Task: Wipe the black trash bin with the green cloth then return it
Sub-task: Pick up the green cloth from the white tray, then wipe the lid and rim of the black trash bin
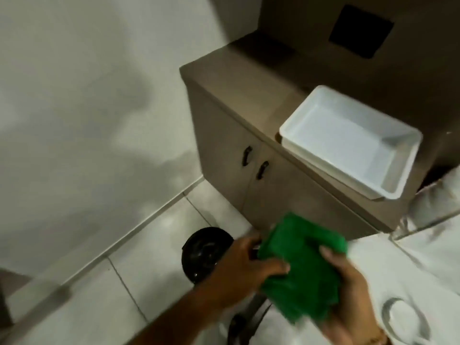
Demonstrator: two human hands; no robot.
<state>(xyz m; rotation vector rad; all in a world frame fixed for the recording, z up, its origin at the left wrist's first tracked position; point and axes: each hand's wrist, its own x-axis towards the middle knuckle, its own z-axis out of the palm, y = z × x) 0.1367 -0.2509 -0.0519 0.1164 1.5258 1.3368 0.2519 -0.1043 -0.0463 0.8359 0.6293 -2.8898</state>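
Two hands in shot, and both are on one green cloth [302,267], folded into a thick pad and held up in the air at about five o'clock in the view. The left hand [245,266] comes in from seven o'clock along a bare forearm and grips the cloth's left edge, thumb laid across the top. The right hand [348,292] holds the cloth's right side from below, thumb pressed onto the green surface. The picture is blurred here, so the finer folds cannot be made out. Down on the tiled floor [139,247], at nine o'clock from the cloth and partly hidden behind the left hand, sits one black trash bin [201,252], round, seen from above, close to the foot of the cabinet. Up at one o'clock stands one brown counter [251,83] with two cabinet doors below it, each with one dark handle, two handles in all. On the counter's near edge rests one white tray [373,115], tilted across the frame and overhanging the front a little. One dark square panel [361,31] is set in the wall above at twelve o'clock. A white sleeve [428,210] fills the three o'clock side.
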